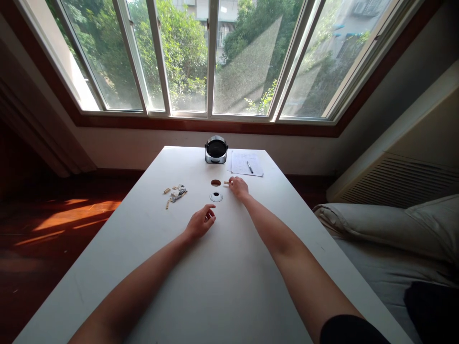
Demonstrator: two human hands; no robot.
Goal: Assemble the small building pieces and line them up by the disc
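Observation:
My right hand [238,187] pinches a small tan piece [226,182] between thumb and fingers, just above or on the white table. Beside it is a round hole [215,183] with a brown inner edge in the tabletop. Nearer to me lies a silver ring-shaped cover [216,197] with a dark centre. My left hand [201,221] rests below that cover, its fingers loosely curled and apart, with nothing seen in them. To the left, a loose pile of small tan and grey pieces [176,193], like toy building bricks, is spread on the table; they are too small to make out singly.
A round black device in a silver frame [216,149] stands at the far end of the white table [222,286]. Printed paper sheets [244,160] with a pen [250,167] on top lie right of it. A bed [387,267] is on the right, windows ahead.

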